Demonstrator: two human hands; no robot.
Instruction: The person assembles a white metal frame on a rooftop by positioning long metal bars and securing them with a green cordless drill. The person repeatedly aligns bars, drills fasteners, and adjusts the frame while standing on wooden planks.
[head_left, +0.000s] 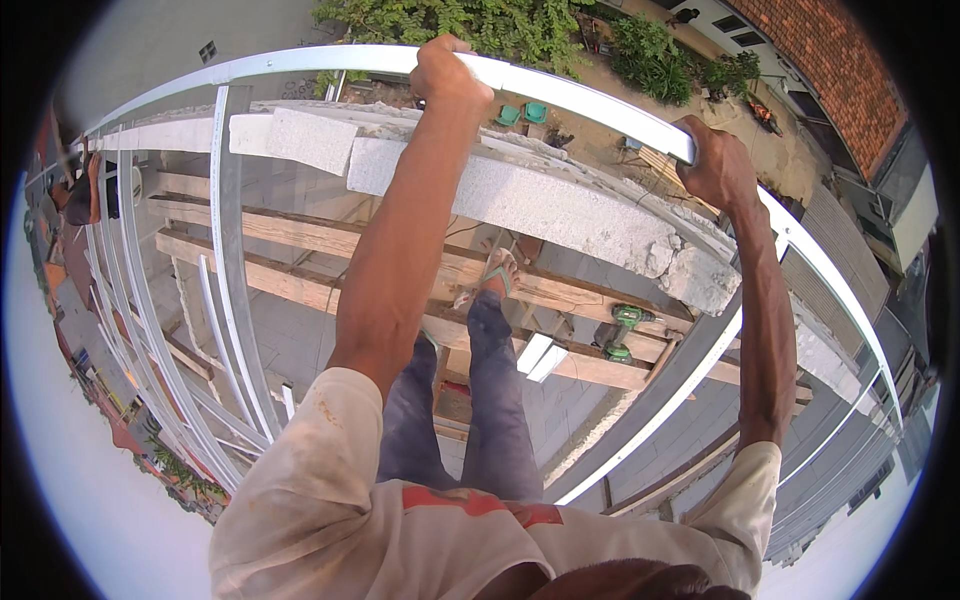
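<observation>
A long, pale metal channel [570, 92] runs across the top of the view, bent by the lens. My left hand [447, 72] is closed over it left of the middle. Farther right, my right hand [718, 165] grips it where one section's end shows, beside the continuing metal [815, 255]. Both arms are stretched forward, and the palms and some fingers are hidden. Below my hands a rough concrete beam [540, 200] lies along the wall top. A green and black cordless drill [624, 328] rests on the wooden planks, near two short white metal pieces [540, 357].
I stand high up on wooden planks [575, 292], one sandalled foot [502, 272] visible. Upright metal studs [228, 250] rise at left, and a slanting one [655, 415] at right. Another person [82, 195] is at the far left. Far below are green chairs [522, 113] and trees [470, 25].
</observation>
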